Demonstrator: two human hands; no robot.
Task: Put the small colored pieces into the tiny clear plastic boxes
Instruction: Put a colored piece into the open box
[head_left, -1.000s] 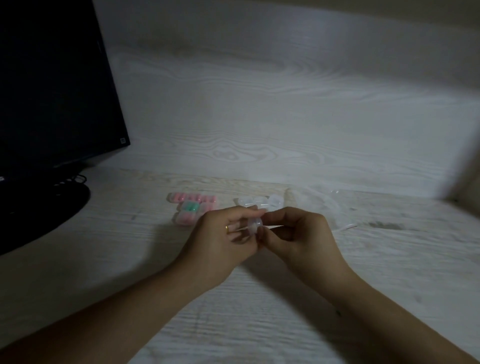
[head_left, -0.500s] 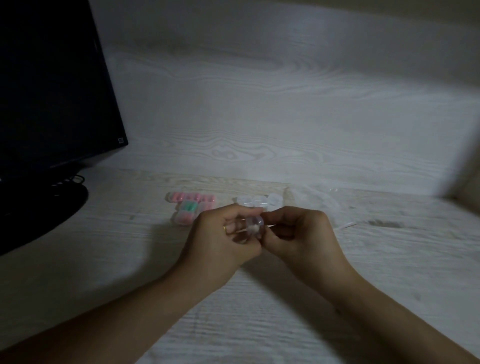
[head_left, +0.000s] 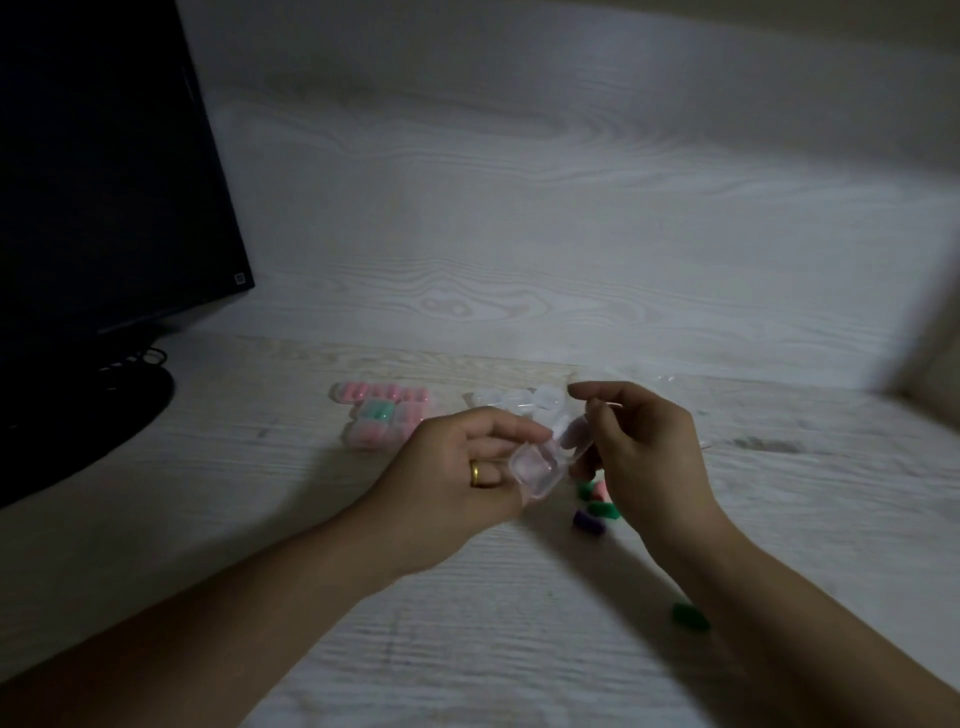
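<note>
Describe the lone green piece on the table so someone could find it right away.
Start at the right forearm crossing the pale wood-grain table. Just left of it lies a small dark green oval piece. It sits alone, nearer the camera than the green, pink and purple cluster of pieces under the right hand.

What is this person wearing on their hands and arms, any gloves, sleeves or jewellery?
No gloves and no sleeves in view: both forearms are bare up to the picture's edge. The left hand wears a plain gold ring on one finger. The right hand shows no ring or watch.
</note>
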